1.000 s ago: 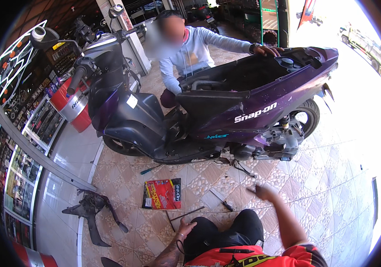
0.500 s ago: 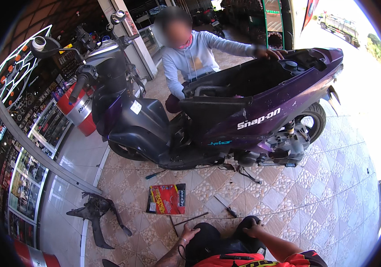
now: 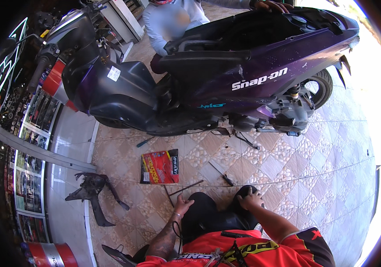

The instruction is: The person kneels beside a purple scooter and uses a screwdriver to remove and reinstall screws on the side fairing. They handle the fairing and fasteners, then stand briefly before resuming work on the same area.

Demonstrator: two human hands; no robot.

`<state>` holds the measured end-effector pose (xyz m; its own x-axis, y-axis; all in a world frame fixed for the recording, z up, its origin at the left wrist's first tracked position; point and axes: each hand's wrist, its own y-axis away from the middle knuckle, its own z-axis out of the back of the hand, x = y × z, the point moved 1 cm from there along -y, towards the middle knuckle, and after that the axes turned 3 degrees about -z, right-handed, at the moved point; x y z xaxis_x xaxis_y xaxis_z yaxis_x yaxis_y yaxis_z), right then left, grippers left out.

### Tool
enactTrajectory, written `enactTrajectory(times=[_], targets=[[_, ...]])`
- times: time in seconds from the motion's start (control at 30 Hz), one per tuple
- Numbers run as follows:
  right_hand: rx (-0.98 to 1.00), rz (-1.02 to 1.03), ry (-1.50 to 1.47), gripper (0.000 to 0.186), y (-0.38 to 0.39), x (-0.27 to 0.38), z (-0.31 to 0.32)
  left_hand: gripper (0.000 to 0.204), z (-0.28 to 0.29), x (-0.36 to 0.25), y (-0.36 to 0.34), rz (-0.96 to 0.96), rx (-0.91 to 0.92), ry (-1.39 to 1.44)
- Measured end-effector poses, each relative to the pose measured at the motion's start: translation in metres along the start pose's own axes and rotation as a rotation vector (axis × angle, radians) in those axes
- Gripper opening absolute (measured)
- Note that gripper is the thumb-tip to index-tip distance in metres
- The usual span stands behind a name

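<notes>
My left hand [image 3: 183, 205] rests against the side of my left knee with nothing visible in it, thumb stretched out. My right hand [image 3: 250, 199] lies over my right knee, fingers spread and holding nothing. A dark T-shaped tool [image 3: 187, 188] is on the floor just beyond my left hand. Past my right knee lies a screwdriver [image 3: 228, 180] with a dark handle. A red and black flat package [image 3: 160, 167] sits farther off to the left. Across from me stands a purple and black scooter [image 3: 217, 84], its seat area uncovered.
Behind the scooter, a person in a light hoodie [image 3: 155, 26] keeps one hand [image 3: 271, 6] on its rear body. A black plastic scooter part [image 3: 93, 193] lies on the left floor. Another tool [image 3: 145, 141] is near the footboard. Glass display cases [image 3: 30, 178] and red drums [image 3: 52, 254] line the left.
My view has tilted downward, so the scooter sits higher in the picture and more of my lap and shirt shows. Both my hands stay at my knees.
</notes>
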<state>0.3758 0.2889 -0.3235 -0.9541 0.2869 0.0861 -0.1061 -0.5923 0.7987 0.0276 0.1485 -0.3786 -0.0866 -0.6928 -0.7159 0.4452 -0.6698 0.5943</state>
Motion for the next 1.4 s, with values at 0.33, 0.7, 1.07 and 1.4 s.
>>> enactTrajectory(times=[0.33,0.7,1.07,1.4], targets=[[0.145,0.137,-0.002,0.095,-0.128,-0.002,-0.022,0.100,-0.002,0.007,-0.022,0.002,-0.004,-0.007],[-0.017,0.111,-0.007,0.087,-0.045,0.003,-0.019,0.090,0.002,0.022,-0.031,-0.021,-0.011,0.038],[-0.009,0.119,0.056,0.087,-0.055,0.011,-0.011,0.096,-0.002,0.032,-0.038,-0.068,0.036,0.129],[-0.464,0.885,-0.506,0.055,-0.089,0.165,0.115,0.100,-0.002,0.033,-0.043,-0.054,0.029,0.117]])
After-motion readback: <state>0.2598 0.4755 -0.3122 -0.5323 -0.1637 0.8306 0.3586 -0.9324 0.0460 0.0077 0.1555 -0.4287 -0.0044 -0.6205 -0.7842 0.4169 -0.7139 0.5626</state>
